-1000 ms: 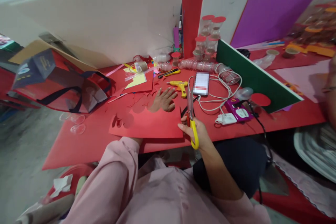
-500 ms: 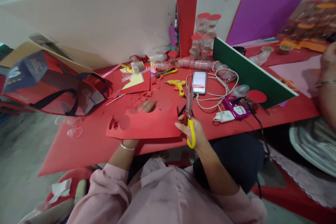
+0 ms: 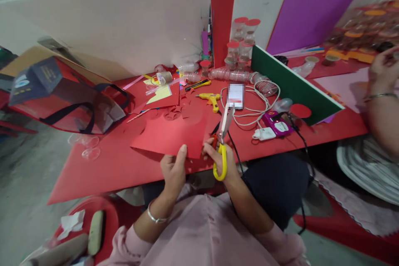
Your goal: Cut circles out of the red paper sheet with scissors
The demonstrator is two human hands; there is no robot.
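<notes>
My left hand [image 3: 174, 168] pinches the near edge of a red paper sheet [image 3: 170, 135], thumb on top, lifting that edge off the red table [image 3: 102, 166]. My right hand [image 3: 220, 160] grips yellow-handled scissors [image 3: 222, 137], blades pointing away toward a phone [image 3: 236, 96]. The scissors sit just right of the sheet's near right corner. Red paper scraps [image 3: 174, 112] lie beyond the sheet.
A yellow glue gun [image 3: 210, 99], white cables [image 3: 255, 108], a purple device [image 3: 276, 119] and a green board [image 3: 293, 85] lie to the right. A red bag [image 3: 68, 95] lies at left. Plastic jars [image 3: 241, 43] stand at the back. Another person's arm [image 3: 378, 104] is at far right.
My left hand drew back from the far side of the sheet to its near edge and took hold of it. The sheet shifted toward me. The scissors hand moved slightly nearer.
</notes>
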